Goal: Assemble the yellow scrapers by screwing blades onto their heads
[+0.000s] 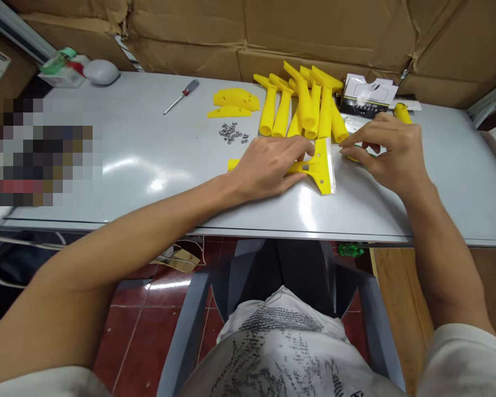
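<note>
A yellow scraper (pixel 323 172) with a wide metal blade lies on the table, its blade facing right. My left hand (pixel 268 165) is closed around its handle, which shows again past the wrist side of the hand. One screw is visible in the scraper's head. To the right of the blade, my right hand (pixel 391 151) is apart from the scraper, its thumb and fingers drawn together. Something yellow shows beneath the right fingers; what they hold is hidden. A shiny metal piece (pixel 352 124) lies just behind those fingers.
Several yellow scraper handles (pixel 301 102) are heaped at the back. Yellow cover plates (pixel 235 100), loose screws (pixel 231 132) and a screwdriver (pixel 182 96) lie left of them. A black-and-white package (pixel 367 96) stands at the back right, before a cardboard wall (pixel 314 33).
</note>
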Available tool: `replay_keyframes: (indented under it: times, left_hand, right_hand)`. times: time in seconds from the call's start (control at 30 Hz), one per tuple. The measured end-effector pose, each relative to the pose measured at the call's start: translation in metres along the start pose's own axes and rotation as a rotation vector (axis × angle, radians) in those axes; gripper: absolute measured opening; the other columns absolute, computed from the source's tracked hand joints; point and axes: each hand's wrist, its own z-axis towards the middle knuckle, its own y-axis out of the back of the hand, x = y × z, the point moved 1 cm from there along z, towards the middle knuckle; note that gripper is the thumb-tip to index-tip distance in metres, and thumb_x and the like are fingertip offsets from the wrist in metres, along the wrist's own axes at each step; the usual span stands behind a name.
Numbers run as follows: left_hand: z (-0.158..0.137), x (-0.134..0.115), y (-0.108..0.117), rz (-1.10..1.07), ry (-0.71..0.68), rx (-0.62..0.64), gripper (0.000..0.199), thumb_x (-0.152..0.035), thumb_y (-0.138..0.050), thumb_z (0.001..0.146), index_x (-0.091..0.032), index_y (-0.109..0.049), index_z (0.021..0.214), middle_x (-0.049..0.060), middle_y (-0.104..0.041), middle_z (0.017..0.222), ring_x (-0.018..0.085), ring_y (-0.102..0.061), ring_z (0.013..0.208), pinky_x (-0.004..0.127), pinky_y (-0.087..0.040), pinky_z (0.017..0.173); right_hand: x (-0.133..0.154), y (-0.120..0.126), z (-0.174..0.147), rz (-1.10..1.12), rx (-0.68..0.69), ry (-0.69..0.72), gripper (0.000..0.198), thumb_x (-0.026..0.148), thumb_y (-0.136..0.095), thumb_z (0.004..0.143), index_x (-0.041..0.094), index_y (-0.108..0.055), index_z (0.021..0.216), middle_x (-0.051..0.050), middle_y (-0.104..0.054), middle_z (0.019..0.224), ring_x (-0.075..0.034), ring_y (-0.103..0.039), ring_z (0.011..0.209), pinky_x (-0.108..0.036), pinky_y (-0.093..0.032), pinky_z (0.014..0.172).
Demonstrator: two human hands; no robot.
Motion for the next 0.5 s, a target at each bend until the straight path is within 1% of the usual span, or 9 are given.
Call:
replay_keyframes:
  times: [0.1,0.17,0.2,0.27,0.33,0.37,0.43,0.5]
  left_hand:
    - [-0.001,-0.001,-0.005,0.007,-0.021,-0.062,0.032,-0.032,-0.075,0.117,-0.022,-0.078,0.147,0.013,-0.090,0.128,0.036,-0.086,0.121,0.045,-0.062,0.102]
    - [-0.002,0.000,-0.009,0.005,-0.016,-0.085,0.032,-0.033,-0.075,0.117,-0.023,-0.079,0.147,0.013,-0.089,0.128,0.037,-0.086,0.122,0.048,-0.063,0.105]
    - [-0.002,0.000,-0.010,0.000,-0.015,-0.093,0.032,-0.034,-0.075,0.117,-0.024,-0.079,0.147,0.012,-0.089,0.127,0.037,-0.086,0.122,0.049,-0.064,0.106]
    - [-0.002,0.001,-0.014,-0.016,-0.017,-0.113,0.032,-0.035,-0.078,0.115,-0.024,-0.079,0.146,0.011,-0.088,0.125,0.038,-0.087,0.121,0.052,-0.065,0.108]
    - [-0.002,0.002,-0.016,-0.036,-0.018,-0.134,0.033,-0.035,-0.081,0.113,-0.025,-0.079,0.145,0.010,-0.088,0.123,0.038,-0.087,0.120,0.053,-0.065,0.110]
    - [-0.002,0.002,-0.017,-0.047,-0.017,-0.143,0.033,-0.034,-0.082,0.112,-0.026,-0.079,0.144,0.009,-0.087,0.123,0.038,-0.087,0.120,0.054,-0.065,0.111]
    - [-0.002,0.002,-0.018,-0.072,-0.010,-0.151,0.032,-0.032,-0.083,0.110,-0.027,-0.080,0.142,0.009,-0.087,0.122,0.038,-0.087,0.120,0.055,-0.065,0.112]
    - [-0.002,0.001,-0.018,-0.096,0.006,-0.159,0.030,-0.032,-0.084,0.109,-0.027,-0.081,0.139,0.008,-0.087,0.121,0.038,-0.087,0.124,0.056,-0.066,0.114]
  right_hand:
    - [0.016,0.004,-0.005,0.094,-0.066,-0.060,0.020,0.055,-0.083,0.116,0.041,-0.092,0.104,-0.008,-0.091,0.106,-0.037,-0.071,0.098,-0.069,-0.061,0.110]
    - [0.022,0.002,-0.008,0.141,-0.098,-0.063,0.020,0.058,-0.084,0.117,0.042,-0.092,0.108,-0.008,-0.091,0.108,-0.038,-0.073,0.102,-0.068,-0.064,0.109]
    - [0.023,0.001,-0.009,0.155,-0.130,-0.042,0.020,0.059,-0.085,0.117,0.042,-0.093,0.109,-0.008,-0.091,0.108,-0.038,-0.074,0.102,-0.067,-0.065,0.107]
    - [0.021,-0.005,-0.009,0.148,-0.195,0.036,0.021,0.058,-0.087,0.116,0.040,-0.093,0.109,-0.008,-0.092,0.106,-0.036,-0.074,0.096,-0.066,-0.066,0.105]
    - [0.018,-0.012,-0.008,0.114,-0.236,0.153,0.020,0.054,-0.087,0.117,0.039,-0.093,0.105,-0.006,-0.093,0.106,-0.032,-0.076,0.089,-0.067,-0.066,0.106]
    - [0.017,-0.015,-0.007,0.098,-0.253,0.210,0.019,0.050,-0.087,0.118,0.038,-0.093,0.104,-0.005,-0.094,0.108,-0.031,-0.077,0.089,-0.067,-0.065,0.106]
    - [0.015,-0.020,-0.006,0.068,-0.255,0.274,0.017,0.043,-0.086,0.119,0.037,-0.093,0.105,-0.005,-0.094,0.115,-0.032,-0.082,0.099,-0.067,-0.065,0.109]
    - [0.015,-0.023,-0.005,0.043,-0.262,0.264,0.015,0.041,-0.087,0.117,0.037,-0.094,0.104,-0.006,-0.093,0.122,-0.034,-0.082,0.108,-0.068,-0.067,0.110]
